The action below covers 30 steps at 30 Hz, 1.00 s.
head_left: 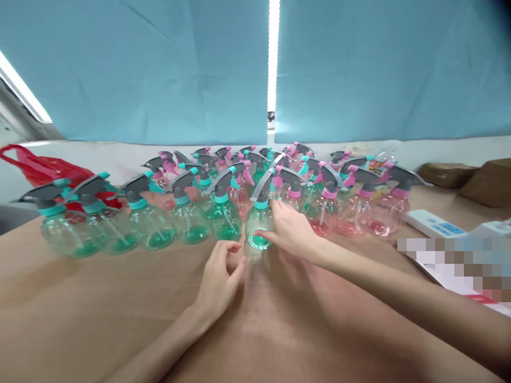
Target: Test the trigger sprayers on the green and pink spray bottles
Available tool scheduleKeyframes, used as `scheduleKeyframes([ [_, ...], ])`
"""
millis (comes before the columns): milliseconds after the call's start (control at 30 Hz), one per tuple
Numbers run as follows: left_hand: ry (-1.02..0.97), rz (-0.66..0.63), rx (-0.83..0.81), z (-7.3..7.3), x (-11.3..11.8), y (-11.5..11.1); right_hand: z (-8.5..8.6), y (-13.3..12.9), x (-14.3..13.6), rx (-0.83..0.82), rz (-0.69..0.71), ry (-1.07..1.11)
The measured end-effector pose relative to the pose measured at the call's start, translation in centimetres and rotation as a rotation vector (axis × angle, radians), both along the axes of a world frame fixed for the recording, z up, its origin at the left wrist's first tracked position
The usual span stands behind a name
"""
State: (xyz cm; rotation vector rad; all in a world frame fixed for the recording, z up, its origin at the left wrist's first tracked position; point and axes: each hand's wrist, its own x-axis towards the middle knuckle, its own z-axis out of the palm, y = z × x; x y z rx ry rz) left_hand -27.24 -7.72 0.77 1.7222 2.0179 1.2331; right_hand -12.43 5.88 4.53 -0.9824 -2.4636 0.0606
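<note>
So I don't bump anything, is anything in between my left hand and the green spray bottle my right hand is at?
Nothing visible stands between your left hand and that green spray bottle, though your right hand partly covers its front.

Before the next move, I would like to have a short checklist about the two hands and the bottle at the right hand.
1. Right hand at the middle green bottle: ok, thumb in front of it.
2. Firm grip: cannot tell, the fingers are partly hidden.
3. Bottle upright on the table: ok.
4. Spray head screwed tight: cannot tell.
5. Left hand free: ok, it holds nothing.
6. Wide room around the right hand: not ok, pink bottles stand close behind it.
</note>
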Motion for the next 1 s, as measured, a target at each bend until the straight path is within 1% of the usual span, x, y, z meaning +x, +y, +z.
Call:
scheduleKeyframes([
  [67,0.089,-0.066,-0.035,-0.1,0.3,0.0,0.4,0.1,-0.4,-0.029,-0.031,-0.049],
  [167,0.137,-0.107,-0.074,-0.2,0.6,-0.2,0.8,0.5,-1.1,-0.057,-0.070,-0.100],
  [467,0.125,-0.099,-0.093,-0.5,0.4,-0.2,1.4,1.1,-2.6,-0.073,-0.130,-0.138],
  [633,0.092,-0.118,-0.114,-0.5,0.4,-0.1,1.2,1.1,-2.6,-0.071,-0.147,-0.121],
  [733,0.076,-0.112,-0.129,-0.5,0.4,-0.1,0.9,0.7,-1.8,-0.056,-0.104,-0.036],
  [867,0.065,-0.106,-0.146,-0.7,0.2,-0.1,0.9,0.1,1.1,-0.016,-0.017,0.124],
  [933,0.068,-0.104,-0.132,-0.9,0.0,0.0,1.1,0.1,3.0,-0.017,-0.028,0.170],
  [1000,0.070,-0.106,-0.110,-0.9,-0.1,0.1,1.2,0.5,4.7,-0.016,-0.084,0.228],
])
